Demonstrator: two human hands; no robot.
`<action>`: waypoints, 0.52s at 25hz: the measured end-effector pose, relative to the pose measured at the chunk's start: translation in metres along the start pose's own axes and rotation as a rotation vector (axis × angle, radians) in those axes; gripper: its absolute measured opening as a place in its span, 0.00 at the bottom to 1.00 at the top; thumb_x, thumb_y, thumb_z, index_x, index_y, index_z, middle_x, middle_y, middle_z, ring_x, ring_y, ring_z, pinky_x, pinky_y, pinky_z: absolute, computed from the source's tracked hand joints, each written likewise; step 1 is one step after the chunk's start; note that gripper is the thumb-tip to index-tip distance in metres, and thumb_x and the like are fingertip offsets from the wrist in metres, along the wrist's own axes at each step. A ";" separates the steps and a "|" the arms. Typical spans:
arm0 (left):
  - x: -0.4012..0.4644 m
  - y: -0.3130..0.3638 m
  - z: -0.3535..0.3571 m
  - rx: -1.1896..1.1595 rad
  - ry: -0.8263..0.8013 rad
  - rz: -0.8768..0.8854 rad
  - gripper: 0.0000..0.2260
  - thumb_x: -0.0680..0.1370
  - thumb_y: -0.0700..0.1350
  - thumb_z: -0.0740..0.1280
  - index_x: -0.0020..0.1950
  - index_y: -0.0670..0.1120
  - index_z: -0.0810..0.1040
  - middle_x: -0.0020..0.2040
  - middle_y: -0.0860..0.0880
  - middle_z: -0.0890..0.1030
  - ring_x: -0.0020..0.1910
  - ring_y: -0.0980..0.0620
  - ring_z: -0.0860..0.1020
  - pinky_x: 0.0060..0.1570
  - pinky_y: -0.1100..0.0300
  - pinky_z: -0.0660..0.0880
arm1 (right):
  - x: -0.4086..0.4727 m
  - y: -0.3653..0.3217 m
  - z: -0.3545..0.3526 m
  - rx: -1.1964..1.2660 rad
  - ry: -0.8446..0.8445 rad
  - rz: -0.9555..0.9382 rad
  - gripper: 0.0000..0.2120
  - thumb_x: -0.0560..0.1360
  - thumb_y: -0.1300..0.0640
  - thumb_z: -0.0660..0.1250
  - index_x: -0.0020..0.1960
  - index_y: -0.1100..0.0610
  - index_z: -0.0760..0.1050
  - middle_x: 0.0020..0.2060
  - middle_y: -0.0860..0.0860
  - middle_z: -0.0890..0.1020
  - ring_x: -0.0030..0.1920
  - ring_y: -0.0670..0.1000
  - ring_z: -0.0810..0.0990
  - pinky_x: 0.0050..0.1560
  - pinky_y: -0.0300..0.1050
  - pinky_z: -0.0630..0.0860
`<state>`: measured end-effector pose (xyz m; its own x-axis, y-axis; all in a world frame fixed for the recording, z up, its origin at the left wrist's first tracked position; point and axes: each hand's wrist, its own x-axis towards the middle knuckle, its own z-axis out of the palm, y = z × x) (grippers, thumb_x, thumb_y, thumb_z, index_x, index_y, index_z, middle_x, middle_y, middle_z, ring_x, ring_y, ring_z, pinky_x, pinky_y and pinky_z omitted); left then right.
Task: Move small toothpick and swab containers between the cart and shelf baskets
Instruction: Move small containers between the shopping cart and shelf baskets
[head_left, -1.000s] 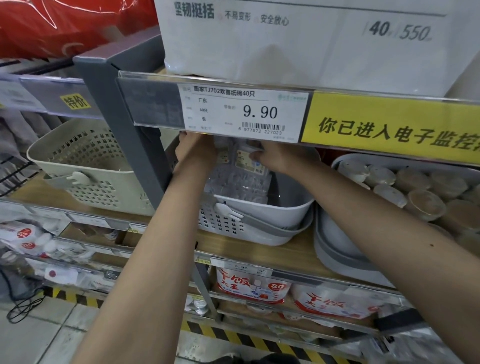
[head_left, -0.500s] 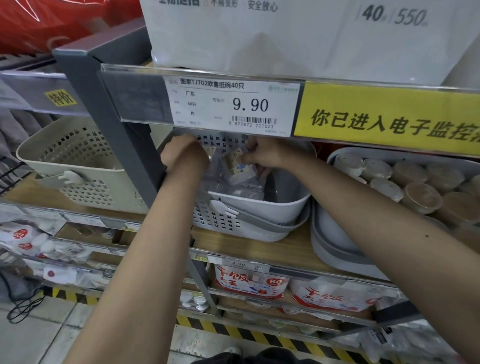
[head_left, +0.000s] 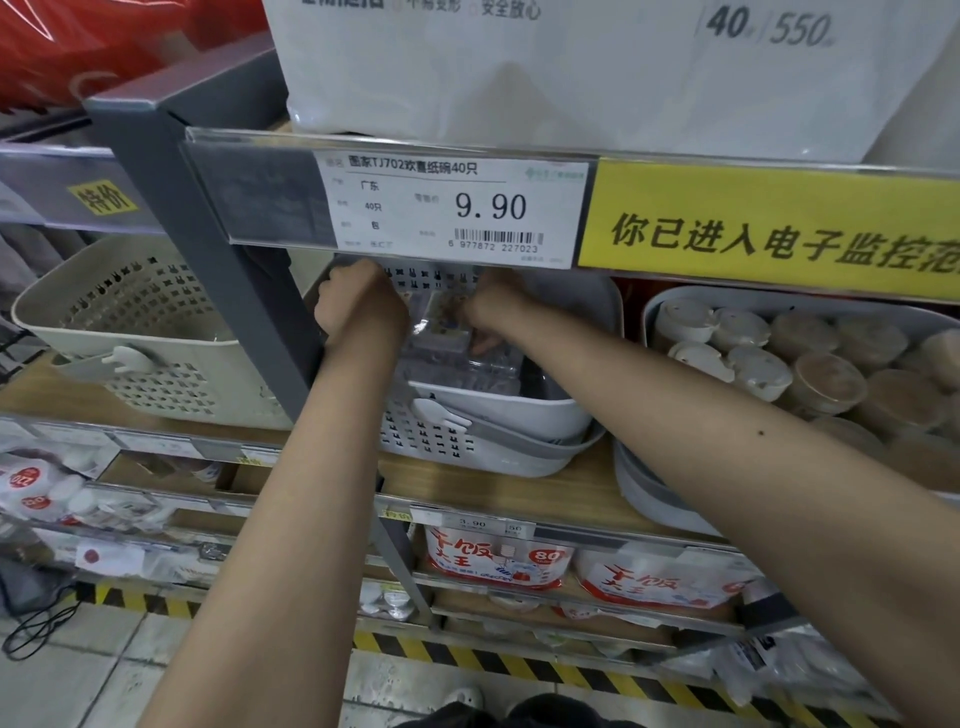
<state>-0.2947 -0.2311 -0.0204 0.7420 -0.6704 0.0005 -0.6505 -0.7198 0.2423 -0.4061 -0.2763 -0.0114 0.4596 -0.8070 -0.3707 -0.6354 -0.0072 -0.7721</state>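
In the head view, the left hand (head_left: 358, 306) and the right hand (head_left: 491, 312) together hold a clear container pack (head_left: 441, 332) over the grey basket (head_left: 519, 415). Their fingers are partly hidden, so the slippery pack may tip out past the basket's rim.

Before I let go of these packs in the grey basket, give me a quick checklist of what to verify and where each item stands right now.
1. Clear packs are over the grey basket, not outside it: ok.
2. Both hands on the packs: left hand and right hand are at them, but the fingers are hidden: cannot tell.
3. Packs resting on the contents below: cannot tell, the basket front hides the bottom.
4. Basket sits fully on the wooden shelf: ok.
5. Headroom under the price rail: tight, both hands are right beneath it: not ok for a fast lift.
6. Beige basket at left is apart from the hands: ok.
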 end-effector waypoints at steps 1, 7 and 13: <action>0.000 0.000 0.000 -0.006 -0.004 0.005 0.15 0.77 0.42 0.66 0.62 0.37 0.73 0.62 0.37 0.74 0.61 0.38 0.73 0.55 0.48 0.73 | 0.000 0.001 0.000 -0.010 0.010 0.000 0.17 0.78 0.67 0.63 0.65 0.67 0.66 0.57 0.65 0.77 0.54 0.63 0.80 0.54 0.54 0.78; -0.017 -0.001 -0.011 -0.021 0.043 0.224 0.10 0.80 0.39 0.60 0.58 0.39 0.76 0.60 0.39 0.76 0.60 0.39 0.74 0.48 0.53 0.71 | -0.020 0.007 -0.020 -0.314 0.153 -0.167 0.06 0.79 0.56 0.61 0.51 0.59 0.70 0.39 0.53 0.75 0.44 0.54 0.76 0.38 0.45 0.75; -0.068 0.004 -0.022 -0.191 0.032 0.780 0.16 0.80 0.45 0.61 0.67 0.43 0.73 0.64 0.40 0.75 0.62 0.40 0.73 0.59 0.52 0.69 | -0.112 0.058 -0.060 -0.824 0.377 -0.470 0.18 0.79 0.51 0.59 0.66 0.58 0.70 0.61 0.57 0.75 0.59 0.58 0.74 0.55 0.50 0.72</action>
<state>-0.3442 -0.1848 0.0014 0.0912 -0.9597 0.2657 -0.9466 -0.0006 0.3225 -0.5316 -0.2219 0.0166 0.6377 -0.7502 0.1750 -0.7360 -0.6604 -0.1490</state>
